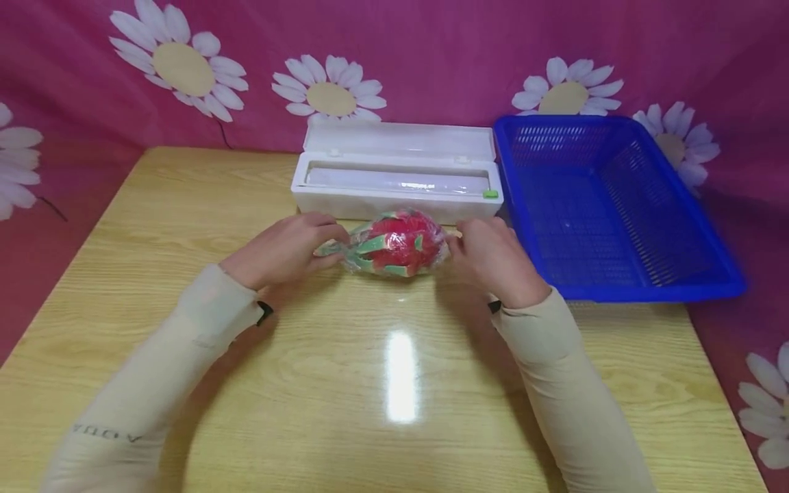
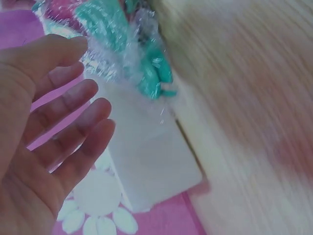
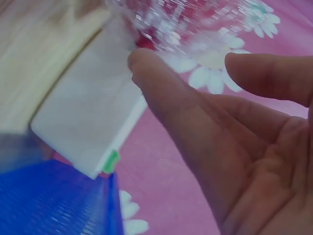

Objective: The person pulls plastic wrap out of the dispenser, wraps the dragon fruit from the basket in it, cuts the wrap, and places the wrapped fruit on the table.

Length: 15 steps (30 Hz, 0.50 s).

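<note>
A red dragon fruit (image 1: 403,241) with green scales, wrapped in clear cling film, is in front of the white box, its green tips pointing left. My left hand (image 1: 292,248) is at the tip end, thumb and index finger beside the loose film. In the left wrist view, the fingers of this hand (image 2: 58,112) are loosely bent and spread, close to the film (image 2: 105,58). By the rounded end is my right hand (image 1: 493,255). The right wrist view shows its thumb and index finger apart, near the wrapped fruit (image 3: 171,19), of which only part shows.
Behind the fruit, a white cling film box (image 1: 394,205) stands with its lid up, a film roll (image 1: 382,181) inside and a green slider (image 1: 490,194) at its right end. A blue plastic basket (image 1: 647,294) adjoins it on the right. Both are on a wooden table (image 1: 333,411).
</note>
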Motion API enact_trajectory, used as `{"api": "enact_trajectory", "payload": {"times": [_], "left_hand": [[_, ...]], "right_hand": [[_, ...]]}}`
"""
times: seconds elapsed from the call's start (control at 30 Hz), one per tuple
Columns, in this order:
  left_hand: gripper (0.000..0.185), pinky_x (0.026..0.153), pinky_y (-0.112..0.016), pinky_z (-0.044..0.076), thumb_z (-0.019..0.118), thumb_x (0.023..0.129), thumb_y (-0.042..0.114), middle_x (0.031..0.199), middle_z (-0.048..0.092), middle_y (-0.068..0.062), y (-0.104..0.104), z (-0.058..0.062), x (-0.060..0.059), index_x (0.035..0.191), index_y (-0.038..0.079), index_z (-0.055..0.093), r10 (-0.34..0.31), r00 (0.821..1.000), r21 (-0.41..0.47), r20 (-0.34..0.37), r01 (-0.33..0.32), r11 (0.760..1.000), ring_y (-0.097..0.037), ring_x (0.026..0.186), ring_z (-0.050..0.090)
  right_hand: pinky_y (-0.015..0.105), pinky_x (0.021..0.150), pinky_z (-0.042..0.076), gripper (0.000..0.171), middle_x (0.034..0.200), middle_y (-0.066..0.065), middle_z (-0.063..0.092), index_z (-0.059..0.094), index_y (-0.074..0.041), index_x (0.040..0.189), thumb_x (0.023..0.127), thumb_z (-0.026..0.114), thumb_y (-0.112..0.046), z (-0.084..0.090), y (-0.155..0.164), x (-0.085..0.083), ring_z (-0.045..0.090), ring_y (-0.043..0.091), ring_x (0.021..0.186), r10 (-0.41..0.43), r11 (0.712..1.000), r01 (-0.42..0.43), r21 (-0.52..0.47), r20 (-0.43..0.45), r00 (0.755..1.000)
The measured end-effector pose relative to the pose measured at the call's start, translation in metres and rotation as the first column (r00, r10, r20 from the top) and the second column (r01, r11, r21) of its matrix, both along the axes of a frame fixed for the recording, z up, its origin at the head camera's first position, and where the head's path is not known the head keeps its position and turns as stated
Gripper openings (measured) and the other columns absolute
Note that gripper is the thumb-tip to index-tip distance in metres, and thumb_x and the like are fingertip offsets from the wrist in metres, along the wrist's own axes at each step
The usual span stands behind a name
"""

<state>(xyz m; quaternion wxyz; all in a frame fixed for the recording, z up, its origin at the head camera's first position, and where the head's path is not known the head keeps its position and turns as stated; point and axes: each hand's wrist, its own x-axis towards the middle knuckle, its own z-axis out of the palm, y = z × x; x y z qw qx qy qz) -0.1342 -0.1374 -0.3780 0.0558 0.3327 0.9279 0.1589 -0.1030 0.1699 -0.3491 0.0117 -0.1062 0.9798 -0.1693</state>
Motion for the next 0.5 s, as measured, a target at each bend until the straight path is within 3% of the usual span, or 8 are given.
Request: {"api": "enact_trajectory", "payload": {"times": [0.13, 0.23, 0.33, 0.5], "left_hand": [[0.035, 0.104, -0.047, 0.056, 0.076, 0.095, 0.027, 0.125, 0.07, -0.009, -0.011, 0.004, -0.003, 0.125, 0.009, 0.072, 0.023, 0.998, 0.006, -0.06, -0.022, 1.0, -0.027, 0.115, 0.067], [0.036, 0.105, -0.051, 0.055, 0.074, 0.096, 0.027, 0.127, 0.07, -0.011, -0.024, 0.013, -0.004, 0.126, 0.007, 0.07, 0.061, 0.99, 0.027, -0.131, -0.058, 0.998, -0.031, 0.121, 0.065], [0.036, 0.101, -0.055, 0.055, 0.073, 0.096, 0.027, 0.126, 0.07, -0.014, -0.037, 0.025, -0.004, 0.126, 0.006, 0.069, 0.128, 0.97, 0.072, -0.206, -0.116, 0.991, -0.034, 0.12, 0.064], [0.041, 0.103, -0.059, 0.05, 0.072, 0.097, 0.026, 0.127, 0.069, -0.021, -0.052, 0.045, -0.002, 0.129, 0.003, 0.066, 0.267, 0.923, 0.166, -0.276, -0.227, 0.96, -0.04, 0.122, 0.061]], "right_hand": [[0.053, 0.068, 0.051, 0.029, 0.065, 0.012, 0.066, 0.065, -0.005, 0.076, 0.1, 0.054, -0.018, 0.011, 0.006, 0.007, 0.067, 0.041, 0.076, -0.008, 1.0, 0.007, -0.018, -0.051, 0.999], [0.057, 0.075, 0.055, 0.028, 0.085, 0.015, 0.079, 0.076, -0.003, 0.106, 0.101, 0.056, -0.021, 0.024, 0.013, 0.01, 0.073, 0.042, 0.088, 0.0, 0.999, -0.003, -0.037, -0.082, 0.997], [0.062, 0.084, 0.055, 0.038, 0.102, 0.017, 0.08, 0.072, -0.002, 0.126, 0.103, 0.056, -0.027, 0.038, 0.022, 0.011, 0.075, 0.044, 0.098, -0.005, 1.0, 0.003, -0.021, -0.107, 0.994], [0.062, 0.074, 0.054, 0.034, 0.091, 0.015, 0.081, 0.076, -0.006, 0.12, 0.101, 0.06, -0.029, 0.055, 0.04, 0.007, 0.074, 0.043, 0.084, -0.016, 1.0, 0.015, -0.003, -0.246, 0.969]]}}
